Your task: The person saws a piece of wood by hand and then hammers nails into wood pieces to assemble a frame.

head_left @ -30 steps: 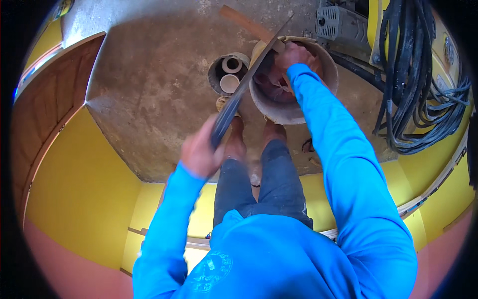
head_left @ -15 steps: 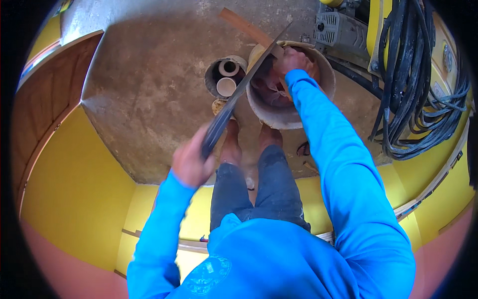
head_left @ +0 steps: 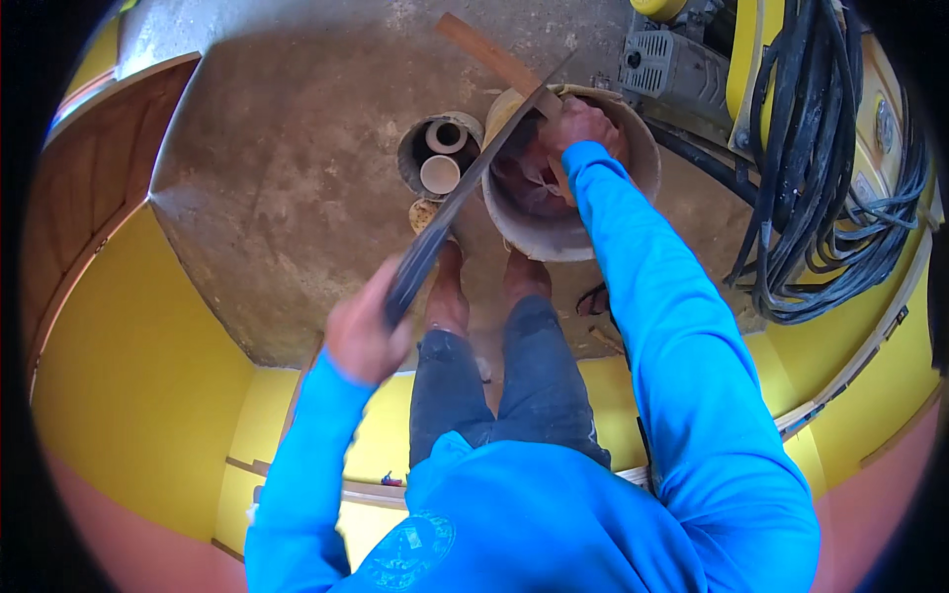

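The wooden strip [head_left: 489,54] lies under the right hand [head_left: 581,128], whose fingers are closed over its near end at the rim of the large bucket [head_left: 544,239]; from there it slants toward the far left, its free end well past the rim. The left hand [head_left: 368,331], slightly blurred, is curled tightly around the broad near end of a long, dark, tapering blade [head_left: 435,232]; any handle is hidden in the fist. The blade crosses the strip just left of the right hand's fingers, its thin tip reaching beyond.

Inside the large bucket are reddish, cloudy-looking contents with thin pale strands, too unclear to identify. Close by on its left, the small bucket [head_left: 406,158] contains two white, hollow cylinders [head_left: 440,175], one behind the other, the farther showing a dark opening. A small round tan object [head_left: 422,212] sits beside the small bucket, near the blade.

Compared with a second ago, the left hand has drawn back toward the body, pulling the blade with it, while the right hand, strip and large bucket keep their arrangement. Farther right are a grey machine [head_left: 672,64] and thick looped black cables [head_left: 811,198].
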`<act>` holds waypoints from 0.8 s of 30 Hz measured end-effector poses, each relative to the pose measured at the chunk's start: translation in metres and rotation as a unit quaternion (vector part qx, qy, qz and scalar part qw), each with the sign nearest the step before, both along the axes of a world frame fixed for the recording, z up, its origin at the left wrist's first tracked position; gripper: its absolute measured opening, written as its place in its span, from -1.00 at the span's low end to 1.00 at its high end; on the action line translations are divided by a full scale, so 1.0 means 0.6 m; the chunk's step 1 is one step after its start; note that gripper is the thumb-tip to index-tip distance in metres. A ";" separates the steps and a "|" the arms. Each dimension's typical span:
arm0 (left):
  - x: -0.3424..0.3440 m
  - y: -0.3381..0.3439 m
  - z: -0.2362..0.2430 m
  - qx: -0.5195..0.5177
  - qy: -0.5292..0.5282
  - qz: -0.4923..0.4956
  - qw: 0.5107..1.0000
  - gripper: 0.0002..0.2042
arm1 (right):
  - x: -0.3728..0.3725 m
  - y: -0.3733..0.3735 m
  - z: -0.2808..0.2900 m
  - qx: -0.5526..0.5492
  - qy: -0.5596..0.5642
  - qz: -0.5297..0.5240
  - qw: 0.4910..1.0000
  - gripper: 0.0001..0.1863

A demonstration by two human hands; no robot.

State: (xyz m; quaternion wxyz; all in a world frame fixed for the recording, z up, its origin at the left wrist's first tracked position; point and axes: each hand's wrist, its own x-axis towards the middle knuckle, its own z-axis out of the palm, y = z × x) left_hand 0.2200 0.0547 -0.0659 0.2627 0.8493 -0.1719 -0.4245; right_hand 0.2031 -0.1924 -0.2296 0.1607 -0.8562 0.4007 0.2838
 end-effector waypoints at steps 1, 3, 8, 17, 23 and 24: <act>-0.010 0.035 0.044 0.010 -0.010 0.005 1.000 -0.62 | 0.002 -0.004 0.000 0.005 0.004 0.001 1.000 -0.68; -0.024 0.081 0.085 0.030 -0.055 -0.006 0.998 -0.55 | 0.000 -0.002 0.003 0.013 0.012 0.005 1.000 -0.68; 0.046 -0.063 -0.096 -0.048 -0.101 -0.019 0.994 -0.63 | 0.033 0.025 0.017 0.025 -0.024 0.011 0.999 -0.68; -0.019 0.048 0.071 -0.004 -0.059 -0.008 0.998 -0.58 | -0.003 -0.012 0.000 0.025 0.017 -0.013 0.999 -0.68; 0.046 -0.074 -0.115 -0.091 -0.109 0.002 0.990 -0.61 | 0.033 0.022 0.018 0.039 -0.031 0.014 0.999 -0.68; 0.063 -0.102 -0.137 -0.084 -0.122 0.009 0.989 -0.59 | 0.044 0.035 0.022 0.038 -0.024 0.019 0.999 -0.68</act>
